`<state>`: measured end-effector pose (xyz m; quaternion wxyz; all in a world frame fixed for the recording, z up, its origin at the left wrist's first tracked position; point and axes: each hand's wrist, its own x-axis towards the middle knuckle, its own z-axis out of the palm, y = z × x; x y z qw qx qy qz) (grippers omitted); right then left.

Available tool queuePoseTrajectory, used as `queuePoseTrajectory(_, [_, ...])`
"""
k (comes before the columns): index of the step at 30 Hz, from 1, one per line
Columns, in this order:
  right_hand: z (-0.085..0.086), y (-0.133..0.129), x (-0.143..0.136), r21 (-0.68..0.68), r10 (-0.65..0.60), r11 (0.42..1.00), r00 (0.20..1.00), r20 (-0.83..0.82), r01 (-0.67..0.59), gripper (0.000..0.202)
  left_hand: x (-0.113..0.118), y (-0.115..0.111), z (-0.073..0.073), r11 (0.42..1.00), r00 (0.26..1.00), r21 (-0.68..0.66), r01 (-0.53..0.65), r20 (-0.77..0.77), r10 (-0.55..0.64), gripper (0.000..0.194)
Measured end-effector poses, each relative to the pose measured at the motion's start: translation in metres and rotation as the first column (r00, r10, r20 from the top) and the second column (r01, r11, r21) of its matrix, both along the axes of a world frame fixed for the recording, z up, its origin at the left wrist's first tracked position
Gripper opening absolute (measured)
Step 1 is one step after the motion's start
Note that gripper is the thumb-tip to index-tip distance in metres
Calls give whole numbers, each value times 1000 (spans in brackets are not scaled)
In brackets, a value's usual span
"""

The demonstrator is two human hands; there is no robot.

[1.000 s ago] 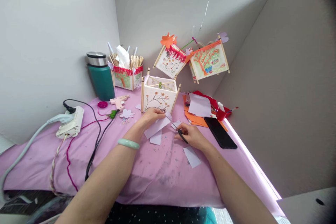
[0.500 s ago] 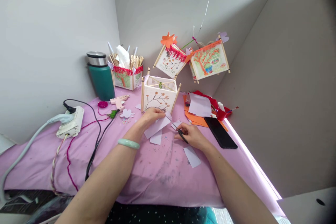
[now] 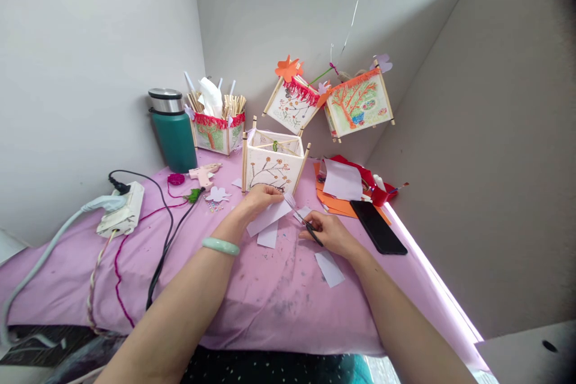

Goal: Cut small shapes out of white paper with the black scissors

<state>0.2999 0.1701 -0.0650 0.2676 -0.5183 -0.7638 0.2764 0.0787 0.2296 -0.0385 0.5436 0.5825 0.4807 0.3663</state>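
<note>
My left hand [image 3: 262,201] is closed in a pinch on a piece of pale lilac paper [image 3: 270,218], holding it over the table. In my right hand [image 3: 332,231] are small scissors with dark handles [image 3: 312,231]; their blades point up and left to the paper's edge by my left fingertips. Whether the blades are parted is too small to tell. Below the held sheet lies another paper piece [image 3: 268,236]. A cut strip [image 3: 330,269] rests below my right hand. Just beyond my left hand stands a white lantern-like box with wooden posts [image 3: 275,171] and a drawn branch.
Left are a green bottle [image 3: 174,141], a pink glue gun [image 3: 204,175], a paper flower [image 3: 218,194] and a power strip [image 3: 121,210] with cables. A phone [image 3: 378,228] and orange paper [image 3: 335,205] lie right. Two decorated boxes [image 3: 359,102] hang behind.
Almost nothing differs. Both hands, the paper and the scissors stay in nearly the same place.
</note>
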Motion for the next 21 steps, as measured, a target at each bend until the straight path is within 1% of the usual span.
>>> queuePoseTrajectory(9, [-1,0,1,-6,-16,1000,1000,-4,16,35,0,0,1,1000,1000,-7,-17,-2,17,20])
queuePoseTrajectory(16, [0,-1,0,-8,-20,1000,1000,-11,20,35,1,-3,6,996,996,-31,-85,22,86,15])
queuePoseTrajectory(21, [4,-3,-1,-40,-34,999,999,-17,33,35,1,-2,7,993,994,-66,-102,33,104,13])
